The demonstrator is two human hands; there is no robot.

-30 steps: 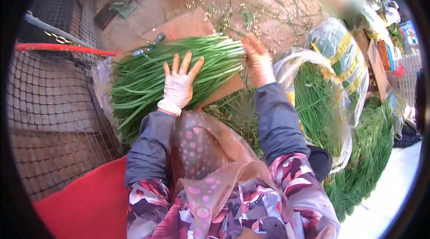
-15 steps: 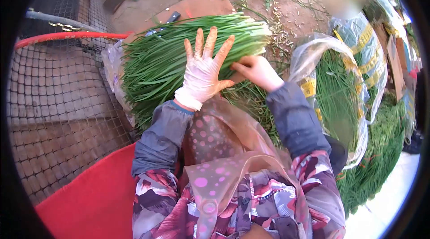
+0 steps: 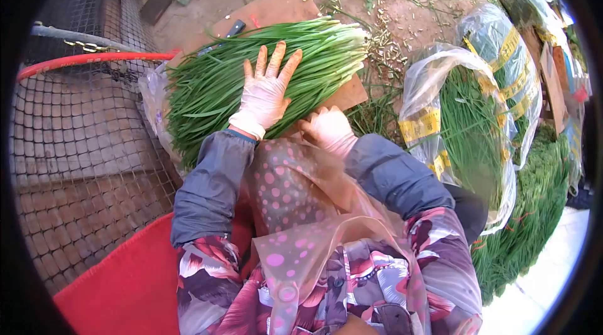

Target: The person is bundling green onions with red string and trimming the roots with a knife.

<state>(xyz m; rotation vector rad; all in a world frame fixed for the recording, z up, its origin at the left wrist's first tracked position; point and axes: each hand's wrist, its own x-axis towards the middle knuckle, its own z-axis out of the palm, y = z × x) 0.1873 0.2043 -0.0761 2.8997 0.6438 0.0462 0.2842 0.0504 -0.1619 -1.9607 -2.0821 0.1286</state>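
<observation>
A large bundle of long green garlic chives [image 3: 207, 93] lies across a brown board [image 3: 352, 93], its pale stem ends toward the right. My left hand [image 3: 267, 91], in a thin stained glove, rests on top of the leaves with fingers stretched and spread. Just below the bundle, at the board's near edge, my right hand [image 3: 330, 129] is gloved too and has its fingers curled in. Whatever those fingers may hold is hidden. Beyond the bundle, a knife [image 3: 236, 27] with a dark handle lies partly covered by leaves.
Plastic bags of chives [image 3: 468, 121] with yellow tape stand on the right, beside a large green heap [image 3: 527, 228]. Cut stem bits [image 3: 392, 46] litter the ground. At left are a black mesh net [image 3: 81, 140], a red bar [image 3: 94, 58] and red cloth [image 3: 125, 272].
My right hand has moved from the bundle's stem side down and left to the board's near edge. My left hand stays spread on the leaves, shifted slightly left and down in view.
</observation>
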